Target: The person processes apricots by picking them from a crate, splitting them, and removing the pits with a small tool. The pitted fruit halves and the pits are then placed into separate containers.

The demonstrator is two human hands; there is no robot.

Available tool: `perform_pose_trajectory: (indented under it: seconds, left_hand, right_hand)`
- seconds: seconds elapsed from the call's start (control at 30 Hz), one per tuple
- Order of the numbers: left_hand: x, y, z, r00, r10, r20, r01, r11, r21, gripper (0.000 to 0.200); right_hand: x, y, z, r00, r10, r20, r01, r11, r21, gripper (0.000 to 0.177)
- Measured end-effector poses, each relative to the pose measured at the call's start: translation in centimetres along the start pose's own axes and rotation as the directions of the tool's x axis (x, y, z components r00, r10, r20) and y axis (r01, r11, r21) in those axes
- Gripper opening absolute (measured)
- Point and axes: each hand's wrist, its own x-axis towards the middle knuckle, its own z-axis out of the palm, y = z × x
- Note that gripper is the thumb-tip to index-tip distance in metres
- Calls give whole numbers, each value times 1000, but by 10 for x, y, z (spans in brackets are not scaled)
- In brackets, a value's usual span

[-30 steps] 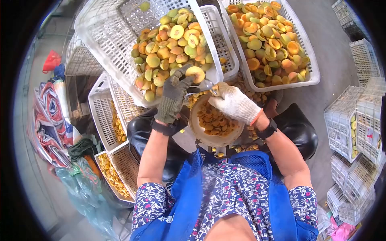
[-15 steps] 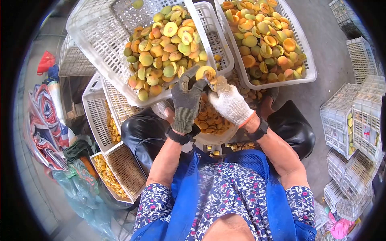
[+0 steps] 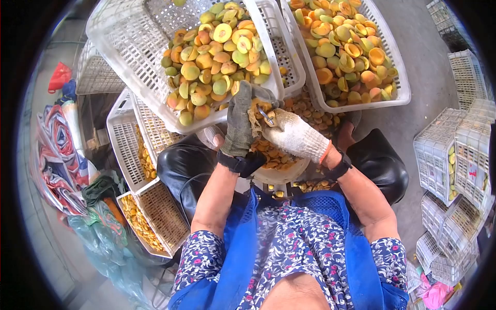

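Observation:
My left hand (image 3: 239,124), in a dark grey-green glove, is closed around a yellow peach half (image 3: 260,107), its fingers curled over the far side. My right hand (image 3: 297,135), wearing a white knit glove, grips a small metal tool (image 3: 268,119) with a curved end. That end presses against the cut side of the fruit; its handle is hidden in the glove. Below both hands stands a whitish tub (image 3: 281,176) with orange fruit pieces in it. Just beyond them, a tilted white crate (image 3: 170,123) holds many halved peaches (image 3: 206,64).
Another white crate (image 3: 361,107) of peach halves stands at upper right. Crates with orange pieces (image 3: 138,223) sit on the left, near plastic bags (image 3: 98,243). Stacked crates (image 3: 434,155) line the right side. My knees flank the tub.
The peach half has tipped down between my hands, and my left fingers have folded over it. My right hand has moved slightly down, with the tool now against the fruit.

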Motion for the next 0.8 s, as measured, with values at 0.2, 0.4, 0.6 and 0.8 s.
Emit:
perform_pose_trajectory:
  seconds: [0.2,0.4,0.6,0.8]
  left_hand:
    - [10,-1,-18,945,47,323,-145,947,286,39]
    - [-11,-2,-21,968,-82,236,122,980,-158,44]
    - [-17,17,-32,911,-140,-388,88,985,-149,41]
    - [60,78,14,886,365,286,-443,485,754,41]
  right_hand:
    - [1,-14,-13,976,128,179,-137,990,38,23]
    - [3,-42,-39,598,291,746,-721,602,343,22]
    - [-28,14,-3,753,311,580,-107,927,-359,23]
    - [-11,1,-21,809,266,524,-147,955,-259,30]
